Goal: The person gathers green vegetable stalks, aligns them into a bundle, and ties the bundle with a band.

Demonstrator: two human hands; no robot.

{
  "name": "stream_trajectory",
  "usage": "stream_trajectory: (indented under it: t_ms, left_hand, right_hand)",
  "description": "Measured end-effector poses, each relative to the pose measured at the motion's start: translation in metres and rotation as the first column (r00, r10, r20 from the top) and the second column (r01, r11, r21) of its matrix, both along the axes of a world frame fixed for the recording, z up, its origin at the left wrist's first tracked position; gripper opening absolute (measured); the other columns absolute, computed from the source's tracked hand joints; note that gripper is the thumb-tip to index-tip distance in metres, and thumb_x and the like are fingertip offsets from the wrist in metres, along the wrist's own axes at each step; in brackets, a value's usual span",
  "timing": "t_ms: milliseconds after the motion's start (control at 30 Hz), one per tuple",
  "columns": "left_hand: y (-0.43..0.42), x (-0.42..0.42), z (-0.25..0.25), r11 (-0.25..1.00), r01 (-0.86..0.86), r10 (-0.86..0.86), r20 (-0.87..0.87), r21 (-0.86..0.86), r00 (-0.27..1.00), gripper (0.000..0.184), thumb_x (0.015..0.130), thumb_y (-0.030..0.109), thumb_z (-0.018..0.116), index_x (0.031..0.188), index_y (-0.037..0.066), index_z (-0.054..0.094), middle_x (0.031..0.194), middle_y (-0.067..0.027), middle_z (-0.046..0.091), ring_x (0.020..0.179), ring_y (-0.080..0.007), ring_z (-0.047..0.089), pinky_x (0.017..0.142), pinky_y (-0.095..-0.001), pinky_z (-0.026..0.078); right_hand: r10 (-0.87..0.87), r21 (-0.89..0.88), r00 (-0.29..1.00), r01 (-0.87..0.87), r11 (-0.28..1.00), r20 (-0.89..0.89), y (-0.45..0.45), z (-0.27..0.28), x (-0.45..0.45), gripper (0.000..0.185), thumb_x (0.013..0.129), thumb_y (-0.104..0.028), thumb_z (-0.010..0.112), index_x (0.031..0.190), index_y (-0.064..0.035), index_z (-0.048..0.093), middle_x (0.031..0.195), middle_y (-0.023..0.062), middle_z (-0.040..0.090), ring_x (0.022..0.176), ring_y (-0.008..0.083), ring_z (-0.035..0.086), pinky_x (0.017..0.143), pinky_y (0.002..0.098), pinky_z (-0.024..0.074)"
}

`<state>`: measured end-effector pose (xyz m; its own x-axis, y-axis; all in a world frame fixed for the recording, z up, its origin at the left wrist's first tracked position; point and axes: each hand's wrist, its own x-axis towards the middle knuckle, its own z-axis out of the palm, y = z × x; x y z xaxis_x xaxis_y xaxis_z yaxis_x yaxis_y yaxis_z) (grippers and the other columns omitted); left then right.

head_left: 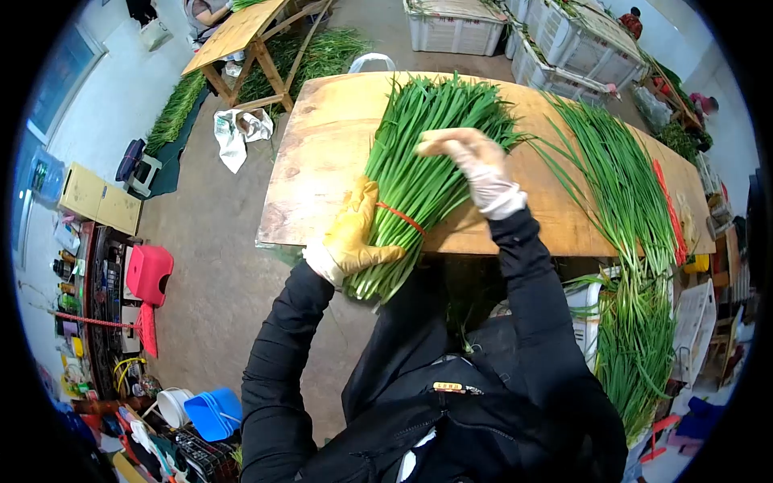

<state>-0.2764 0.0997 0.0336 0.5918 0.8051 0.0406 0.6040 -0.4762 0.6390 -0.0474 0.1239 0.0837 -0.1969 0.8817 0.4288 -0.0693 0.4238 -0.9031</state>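
A thick bundle of garlic chives [427, 153] lies on the wooden table, its cut stem ends hanging past the near edge. A red band [401, 218] wraps around its lower part. My left hand [351, 235], in a yellow glove, grips the stems beside the band, thumb across them and fingers along the left side. Over the bundle's leaves is my right hand [475, 165] in a pale glove, fingers stretched leftward and slightly bent, with nothing visible in them. Whether it touches the leaves, I cannot tell.
More chives [620, 177] lie on the right of the wooden table [314, 153], beside red ties [670, 211]. Another heap of chives [632, 346] sits below the near right edge. White crates [455, 32] stand behind; a second table [233, 36] with a person is back left.
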Motion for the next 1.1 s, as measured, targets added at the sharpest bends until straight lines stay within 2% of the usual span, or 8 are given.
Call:
stream_trajectory:
  t_ms: [100,167,300,567,667,833,900,1100]
  left_hand:
    - [0.003,-0.003,-0.002,0.999,-0.003,0.002,0.011,0.047,1.000,0.107,0.057,0.041,0.074,0.131,-0.008,0.015,0.136,-0.0293,0.012,0.129,-0.0384,0.011,0.105,-0.0364,0.015]
    - [0.004,-0.004,0.000,1.000,0.006,-0.007,0.028,0.019,1.000,0.107,0.057,0.041,0.074,0.131,-0.008,0.015,0.136,-0.0293,0.012,0.129,-0.0385,0.011,0.105,-0.0364,0.015]
    - [0.002,-0.002,0.003,1.000,0.002,-0.002,0.044,-0.007,0.999,0.107,0.057,0.041,0.074,0.131,-0.008,0.015,0.136,-0.0291,0.011,0.129,-0.0386,0.010,0.105,-0.0364,0.015]
    - [0.001,0.001,0.000,0.993,-0.009,0.016,-0.056,0.119,0.998,0.103,0.057,0.037,0.074,0.130,-0.009,0.018,0.136,-0.0287,0.014,0.128,-0.0376,0.015,0.104,-0.0340,0.019]
    - [0.003,0.002,-0.003,1.000,-0.004,0.004,-0.025,-0.008,1.000,0.101,0.058,0.040,0.073,0.134,0.001,0.019,0.139,-0.0256,0.009,0.130,-0.0360,0.006,0.106,-0.0366,0.008]
    - [0.001,0.001,-0.006,0.999,-0.020,0.024,0.103,-0.034,0.994,0.101,0.056,0.039,0.075,0.134,0.005,0.021,0.139,-0.0237,0.012,0.130,-0.0362,0.006,0.106,-0.0375,0.009]
    - [0.001,0.002,-0.004,0.999,-0.023,0.025,0.096,-0.028,0.995,0.101,0.056,0.039,0.075,0.134,0.005,0.021,0.139,-0.0237,0.012,0.130,-0.0361,0.006,0.106,-0.0375,0.009]
    - [0.003,0.001,0.005,0.999,-0.032,0.032,0.000,0.007,0.999,0.102,0.057,0.042,0.074,0.132,-0.003,0.020,0.136,-0.0270,0.016,0.129,-0.0367,0.012,0.105,-0.0355,0.014]
  right_hand:
    - [-0.254,-0.061,0.966,0.251,0.966,-0.041,-0.033,-0.014,0.047,0.024,0.089,-0.020,0.046,0.098,0.0005,0.055,0.090,0.0118,0.063,0.087,0.0181,0.060,0.083,0.0309,0.0445]
    - [-0.300,-0.223,0.924,0.352,0.909,0.237,-0.058,-0.025,0.084,0.025,0.090,-0.019,0.044,0.099,0.0018,0.055,0.097,0.0112,0.060,0.082,0.0152,0.059,0.075,0.0269,0.0450]
    - [-0.186,-0.077,0.692,0.331,0.941,0.698,-0.098,-0.063,0.122,0.032,0.086,-0.027,0.053,0.106,-0.0019,0.054,0.090,0.0085,0.059,0.086,0.0155,0.057,0.077,0.0258,0.0437]
    - [-0.262,0.308,0.782,0.095,0.947,0.565,-0.051,-0.018,-0.006,0.023,0.079,-0.028,0.058,0.087,-0.0068,0.064,0.082,0.0093,0.058,0.078,0.0228,0.054,0.071,0.0310,0.0430]
    - [0.003,-0.047,0.636,0.052,0.998,0.771,-0.017,-0.005,-0.048,0.028,0.077,-0.031,0.060,0.085,-0.0037,0.063,0.079,0.0116,0.056,0.073,0.0248,0.057,0.067,0.0315,0.0442]
    - [-0.015,0.034,0.567,-0.022,0.999,0.824,0.001,0.000,-0.063,0.029,0.074,-0.030,0.061,0.081,-0.0015,0.061,0.074,0.0148,0.060,0.071,0.0297,0.057,0.064,0.0368,0.0447]
    - [0.185,-0.187,0.405,-0.034,0.982,0.896,0.005,0.011,-0.066,0.029,0.076,-0.030,0.057,0.082,-0.0016,0.060,0.076,0.0148,0.059,0.073,0.0307,0.056,0.066,0.0359,0.0444]
    - [-0.082,0.141,0.528,-0.072,0.987,0.845,0.003,-0.019,-0.054,0.028,0.082,-0.031,0.050,0.083,-0.0041,0.057,0.081,0.0129,0.055,0.079,0.0301,0.054,0.071,0.0363,0.0433]
